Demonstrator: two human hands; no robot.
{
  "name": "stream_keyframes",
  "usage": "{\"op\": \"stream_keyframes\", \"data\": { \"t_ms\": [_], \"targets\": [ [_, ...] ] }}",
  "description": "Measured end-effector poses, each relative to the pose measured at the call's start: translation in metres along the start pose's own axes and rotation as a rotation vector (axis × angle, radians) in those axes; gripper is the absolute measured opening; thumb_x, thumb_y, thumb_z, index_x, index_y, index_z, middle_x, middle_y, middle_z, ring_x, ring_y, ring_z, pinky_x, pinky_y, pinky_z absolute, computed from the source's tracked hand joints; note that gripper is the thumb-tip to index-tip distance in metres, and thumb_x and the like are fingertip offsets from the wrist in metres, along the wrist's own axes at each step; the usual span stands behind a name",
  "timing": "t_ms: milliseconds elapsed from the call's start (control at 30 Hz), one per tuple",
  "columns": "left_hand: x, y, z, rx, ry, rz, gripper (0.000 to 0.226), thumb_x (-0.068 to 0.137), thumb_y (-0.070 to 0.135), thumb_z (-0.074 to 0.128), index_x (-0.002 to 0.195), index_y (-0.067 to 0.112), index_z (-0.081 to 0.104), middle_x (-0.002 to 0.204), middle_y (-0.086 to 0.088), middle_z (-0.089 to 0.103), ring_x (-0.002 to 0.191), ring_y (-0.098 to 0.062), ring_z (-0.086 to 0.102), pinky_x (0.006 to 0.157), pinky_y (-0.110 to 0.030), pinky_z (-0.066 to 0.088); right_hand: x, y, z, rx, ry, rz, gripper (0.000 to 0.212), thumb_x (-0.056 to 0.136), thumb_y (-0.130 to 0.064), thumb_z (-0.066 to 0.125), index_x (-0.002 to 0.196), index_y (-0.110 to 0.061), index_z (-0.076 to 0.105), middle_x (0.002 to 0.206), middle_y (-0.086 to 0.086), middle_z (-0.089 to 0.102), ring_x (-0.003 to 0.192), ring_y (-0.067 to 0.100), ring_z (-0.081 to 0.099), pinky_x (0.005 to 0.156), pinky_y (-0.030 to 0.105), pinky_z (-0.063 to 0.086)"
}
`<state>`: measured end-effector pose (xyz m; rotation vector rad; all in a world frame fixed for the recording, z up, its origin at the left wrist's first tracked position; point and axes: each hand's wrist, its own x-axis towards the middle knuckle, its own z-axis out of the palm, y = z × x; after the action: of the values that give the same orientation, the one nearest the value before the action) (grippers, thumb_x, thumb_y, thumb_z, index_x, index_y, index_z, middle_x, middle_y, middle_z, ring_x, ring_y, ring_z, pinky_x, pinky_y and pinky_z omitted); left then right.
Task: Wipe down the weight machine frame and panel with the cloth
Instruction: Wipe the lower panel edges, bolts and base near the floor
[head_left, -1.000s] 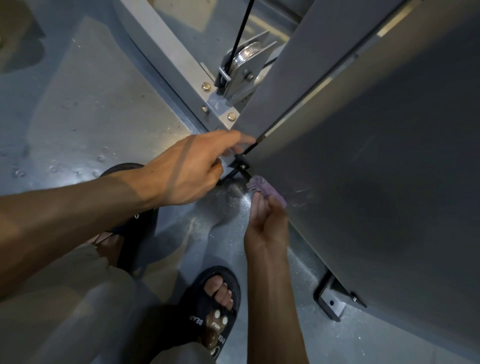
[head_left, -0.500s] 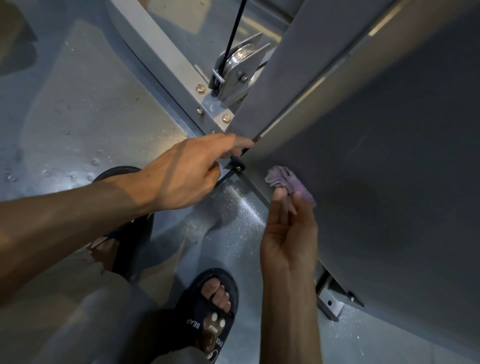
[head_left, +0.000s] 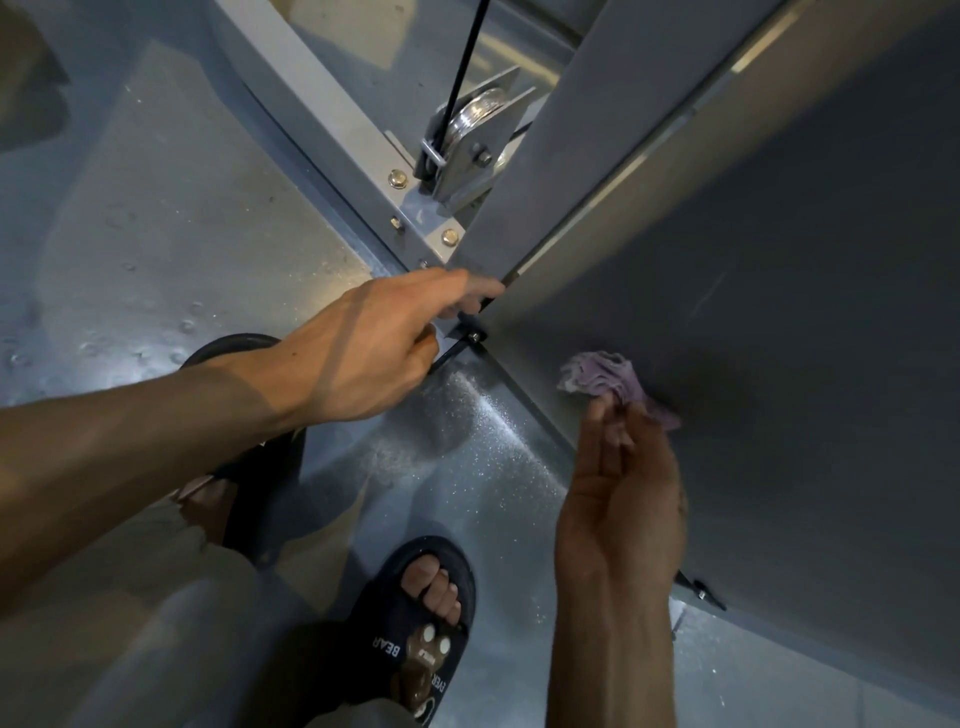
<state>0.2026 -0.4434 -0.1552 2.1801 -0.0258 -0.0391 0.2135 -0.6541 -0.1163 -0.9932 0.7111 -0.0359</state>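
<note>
A wide grey panel (head_left: 779, 338) of the weight machine fills the right side, meeting a lighter grey frame post (head_left: 587, 145) at a vertical seam. My right hand (head_left: 618, 499) presses a crumpled purple cloth (head_left: 602, 374) against the lower part of the panel with straight fingers. My left hand (head_left: 374, 338) reaches to the panel's bottom corner, its fingertips touching the edge near a small black bracket (head_left: 470, 335).
A slanted grey frame beam (head_left: 311, 114) with bolts runs down to the corner. A metal pulley (head_left: 478, 124) with a black cable (head_left: 462, 67) sits behind the post. The grey floor (head_left: 156, 234) is dusty. My feet in black slippers (head_left: 421, 618) stand below.
My right hand has slid the cloth to the right and slightly up along the panel, away from the bottom corner. My left hand has stayed at the corner.
</note>
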Motion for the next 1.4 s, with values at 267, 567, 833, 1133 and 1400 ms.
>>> {"op": "stream_keyframes", "data": {
  "t_ms": [267,567,833,1133,1400],
  "targets": [
    [-0.002,-0.003,-0.003,-0.010,0.002,-0.003,0.070,0.094,-0.006,0.048,0.152,0.033,0.042,0.144,0.006,0.057,0.129,-0.007,0.055,0.105,-0.037,0.052,0.046,0.060,-0.017,-0.148,0.088,0.133,0.015,0.095,0.005,0.061,0.109,0.010,0.067,0.105,0.025,0.073,0.087,0.023,0.073,0.074,0.025,0.062],
    [-0.003,-0.004,-0.006,-0.017,0.017,0.013,0.070,0.092,-0.007,0.048,0.151,0.030,0.043,0.144,0.006,0.057,0.128,-0.008,0.056,0.105,-0.037,0.052,0.037,0.039,-0.028,0.071,0.063,0.196,0.016,0.105,-0.001,0.050,0.117,-0.001,0.062,0.099,0.002,0.064,0.071,-0.011,0.067,0.068,0.005,0.049],
    [-0.002,-0.001,-0.004,-0.031,0.017,-0.003,0.072,0.093,-0.008,0.048,0.152,0.032,0.043,0.143,0.007,0.057,0.129,-0.003,0.054,0.108,-0.026,0.047,0.014,0.017,-0.015,-0.145,0.083,-0.108,0.017,0.097,0.002,0.062,0.084,-0.008,0.062,0.077,0.006,0.072,0.078,0.018,0.073,0.076,0.028,0.061],
    [-0.002,-0.006,-0.001,-0.011,0.010,0.009,0.068,0.092,-0.008,0.048,0.151,0.026,0.044,0.141,0.004,0.059,0.127,-0.008,0.056,0.106,-0.037,0.050,0.037,0.051,-0.010,-0.113,0.086,0.248,0.013,0.098,0.005,0.058,0.107,0.003,0.068,0.109,0.019,0.074,0.088,0.020,0.076,0.069,0.022,0.061],
    [-0.001,0.000,0.003,0.031,0.013,0.041,0.061,0.093,-0.007,0.047,0.142,0.028,0.054,0.137,0.012,0.059,0.121,0.001,0.054,0.098,-0.005,0.035,-0.036,-0.040,0.041,0.033,-0.131,-0.015,0.016,0.094,-0.001,0.061,0.109,-0.001,0.064,0.088,0.009,0.075,0.088,0.014,0.076,0.073,0.019,0.059]
  ]
}}
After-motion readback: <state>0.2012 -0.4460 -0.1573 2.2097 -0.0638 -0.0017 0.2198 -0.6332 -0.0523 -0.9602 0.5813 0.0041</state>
